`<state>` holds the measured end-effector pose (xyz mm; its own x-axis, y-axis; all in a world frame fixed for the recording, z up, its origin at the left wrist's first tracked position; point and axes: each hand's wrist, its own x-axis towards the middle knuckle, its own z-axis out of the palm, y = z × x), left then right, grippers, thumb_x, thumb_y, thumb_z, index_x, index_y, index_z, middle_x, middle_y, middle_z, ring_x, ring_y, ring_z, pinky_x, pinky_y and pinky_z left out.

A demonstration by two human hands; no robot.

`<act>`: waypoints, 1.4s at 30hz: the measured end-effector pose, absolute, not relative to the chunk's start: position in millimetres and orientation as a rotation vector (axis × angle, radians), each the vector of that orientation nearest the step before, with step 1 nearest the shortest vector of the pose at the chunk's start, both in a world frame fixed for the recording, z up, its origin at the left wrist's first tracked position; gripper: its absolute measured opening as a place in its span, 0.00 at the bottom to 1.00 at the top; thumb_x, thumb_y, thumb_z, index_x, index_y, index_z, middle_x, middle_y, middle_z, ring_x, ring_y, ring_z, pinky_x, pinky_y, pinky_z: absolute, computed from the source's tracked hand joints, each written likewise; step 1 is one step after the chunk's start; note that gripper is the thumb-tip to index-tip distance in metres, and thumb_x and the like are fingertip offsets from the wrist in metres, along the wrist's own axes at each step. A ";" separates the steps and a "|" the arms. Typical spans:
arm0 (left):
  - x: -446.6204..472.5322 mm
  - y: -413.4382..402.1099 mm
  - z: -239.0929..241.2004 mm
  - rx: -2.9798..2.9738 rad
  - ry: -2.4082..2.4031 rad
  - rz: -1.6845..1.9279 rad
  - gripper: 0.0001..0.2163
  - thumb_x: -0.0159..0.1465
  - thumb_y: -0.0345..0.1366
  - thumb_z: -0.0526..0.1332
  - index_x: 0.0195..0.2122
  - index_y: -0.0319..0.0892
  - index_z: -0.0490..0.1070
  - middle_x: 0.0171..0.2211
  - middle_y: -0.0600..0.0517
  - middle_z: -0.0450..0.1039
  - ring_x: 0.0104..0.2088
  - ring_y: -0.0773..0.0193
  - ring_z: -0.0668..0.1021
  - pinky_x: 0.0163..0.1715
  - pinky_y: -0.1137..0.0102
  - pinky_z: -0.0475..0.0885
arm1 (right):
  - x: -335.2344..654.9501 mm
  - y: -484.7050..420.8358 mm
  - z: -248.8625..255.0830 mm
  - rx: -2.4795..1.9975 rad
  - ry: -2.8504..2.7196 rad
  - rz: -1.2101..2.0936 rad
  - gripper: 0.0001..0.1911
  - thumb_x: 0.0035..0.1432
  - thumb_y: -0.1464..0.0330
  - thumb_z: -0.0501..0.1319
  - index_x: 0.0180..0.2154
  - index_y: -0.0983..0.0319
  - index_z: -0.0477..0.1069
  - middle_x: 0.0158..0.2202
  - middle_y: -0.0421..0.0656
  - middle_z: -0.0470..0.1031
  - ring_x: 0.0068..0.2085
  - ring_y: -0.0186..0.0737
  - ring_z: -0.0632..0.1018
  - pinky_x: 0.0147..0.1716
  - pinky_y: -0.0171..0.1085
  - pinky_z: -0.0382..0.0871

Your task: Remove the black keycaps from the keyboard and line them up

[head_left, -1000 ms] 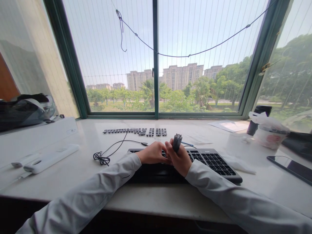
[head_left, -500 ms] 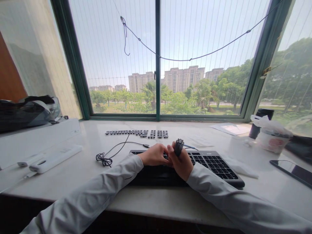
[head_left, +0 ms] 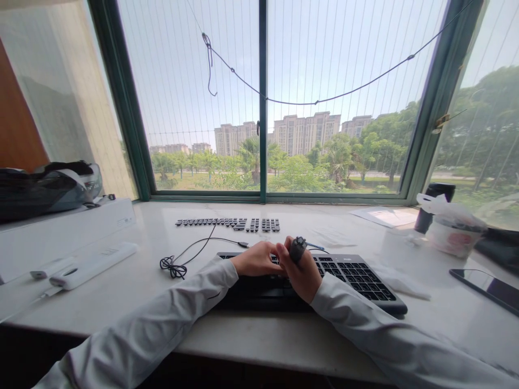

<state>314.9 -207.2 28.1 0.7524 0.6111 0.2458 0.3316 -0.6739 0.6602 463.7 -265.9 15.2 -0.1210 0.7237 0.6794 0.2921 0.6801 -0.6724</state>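
A black keyboard [head_left: 367, 278] with many of its keys off lies at the table's front edge, under both hands. My right hand [head_left: 305, 275] is closed round the thick dark grey handle of what looks like a screwdriver [head_left: 298, 249]. Its notched end points up toward me, while the lower end is hidden by my hands. Against the right fingers, my left hand [head_left: 257, 259] bends over the keyboard with thumb and fingers drawn together. What they pinch, if anything, is hidden. Loose black keycaps [head_left: 233, 223] lie in rows behind the keyboard.
Left of the keyboard is a coiled black cable [head_left: 173, 267] with a USB plug [head_left: 243, 245]. White devices [head_left: 93, 265] and a long white box [head_left: 117, 216] lie further left. On the right are a phone [head_left: 486, 289], a bagged tub [head_left: 456, 235] and paper [head_left: 385, 216].
The screwdriver handle has turned and tilted slightly in my right hand. Both hands stay at the same spot over the keyboard. The whole view has shifted slightly.
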 end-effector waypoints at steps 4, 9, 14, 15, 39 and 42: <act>314.9 -209.5 29.4 2.204 0.649 0.558 0.16 0.58 0.44 0.66 0.35 0.34 0.76 0.26 0.51 0.73 0.21 0.71 0.71 0.21 0.76 0.65 | 467.5 -262.1 14.9 -0.739 -1.619 0.550 0.18 0.65 0.56 0.53 0.26 0.58 0.57 0.20 0.35 0.59 0.23 0.33 0.62 0.25 0.36 0.57; 315.7 -210.3 32.8 2.164 0.605 0.575 0.16 0.59 0.45 0.66 0.37 0.34 0.75 0.27 0.53 0.73 0.20 0.74 0.68 0.21 0.77 0.64 | 467.4 -259.9 19.9 -0.640 -1.481 0.695 0.20 0.63 0.55 0.56 0.25 0.58 0.57 0.19 0.34 0.59 0.21 0.31 0.62 0.23 0.35 0.57; 314.5 -209.4 35.2 2.109 0.574 0.528 0.19 0.59 0.49 0.65 0.37 0.34 0.76 0.31 0.51 0.74 0.20 0.75 0.67 0.21 0.76 0.63 | 465.9 -260.0 25.8 -0.576 -1.338 0.843 0.23 0.60 0.53 0.60 0.24 0.58 0.55 0.16 0.32 0.56 0.18 0.29 0.59 0.20 0.34 0.53; 314.0 -208.9 35.3 2.095 0.580 0.520 0.20 0.59 0.50 0.65 0.37 0.34 0.75 0.30 0.51 0.74 0.20 0.75 0.66 0.21 0.76 0.62 | 466.1 -260.7 26.6 -0.564 -1.321 0.860 0.23 0.60 0.53 0.60 0.23 0.58 0.54 0.15 0.31 0.55 0.18 0.29 0.58 0.19 0.34 0.52; 315.0 -218.0 43.8 2.047 0.573 0.695 0.18 0.59 0.48 0.67 0.41 0.38 0.71 0.35 0.52 0.72 0.18 0.79 0.66 0.15 0.80 0.62 | 470.7 -255.2 40.0 -0.395 -1.034 0.962 0.25 0.54 0.58 0.67 0.20 0.60 0.54 0.14 0.30 0.52 0.16 0.27 0.58 0.18 0.33 0.53; 314.4 -216.6 41.8 2.061 0.552 0.659 0.18 0.60 0.48 0.65 0.42 0.38 0.71 0.36 0.52 0.71 0.18 0.79 0.67 0.15 0.80 0.62 | 470.7 -255.3 42.1 -0.405 -0.988 1.019 0.26 0.52 0.57 0.68 0.20 0.59 0.54 0.15 0.29 0.51 0.16 0.27 0.57 0.18 0.33 0.53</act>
